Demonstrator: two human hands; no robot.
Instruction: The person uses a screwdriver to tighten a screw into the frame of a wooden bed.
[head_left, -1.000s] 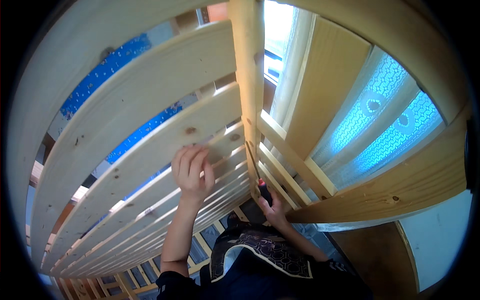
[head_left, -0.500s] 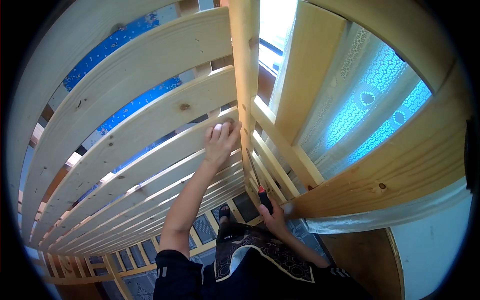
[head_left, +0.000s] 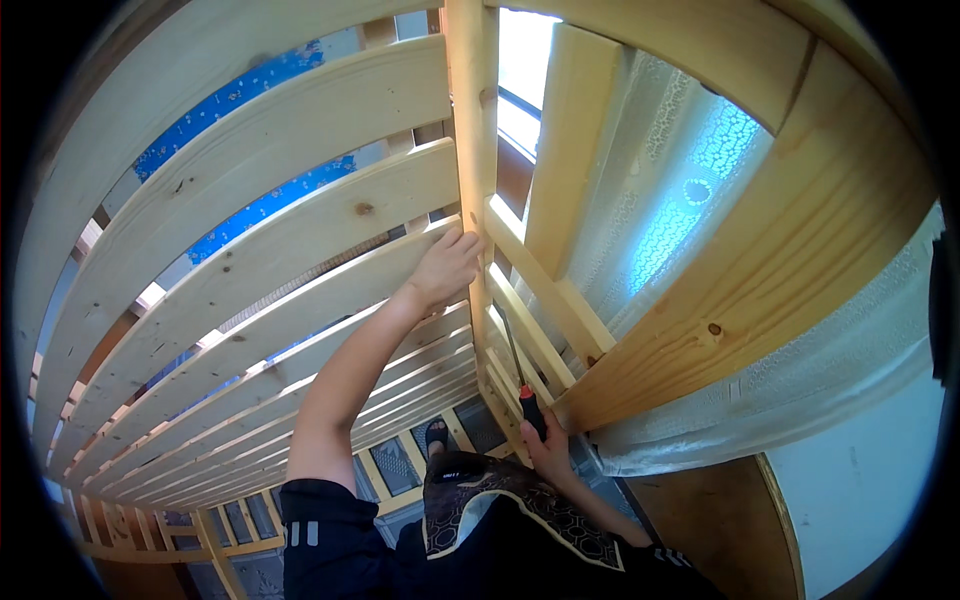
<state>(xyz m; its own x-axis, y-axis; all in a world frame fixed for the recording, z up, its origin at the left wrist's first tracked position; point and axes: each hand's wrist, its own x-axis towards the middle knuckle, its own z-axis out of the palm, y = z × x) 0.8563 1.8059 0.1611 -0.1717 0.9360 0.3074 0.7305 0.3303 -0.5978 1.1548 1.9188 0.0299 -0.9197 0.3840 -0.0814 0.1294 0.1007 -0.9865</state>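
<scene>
My left hand [head_left: 447,270] reaches up to where the end of a pale wooden slat [head_left: 340,212] meets the long wooden rail [head_left: 472,120]. Its fingers are bent and pressed together against the rail, and whatever they may pinch is hidden. Lower down on the right, my right hand [head_left: 550,455] is closed round the black and red handle of a screwdriver [head_left: 533,408]. The screwdriver's long shaft points up toward the rail, below and to the right of my left hand.
Several slats run side by side to the left, with blue patterned material [head_left: 250,85] behind the gaps. A broad wooden board [head_left: 720,300] crosses on the right before a lace curtain [head_left: 660,170]. Below are more wooden bars [head_left: 370,470] and my sandalled foot [head_left: 437,434].
My left hand has turned, its fingers now bunched at the rail where they rested more on the slat. The view has shifted slightly. My right hand still grips the screwdriver.
</scene>
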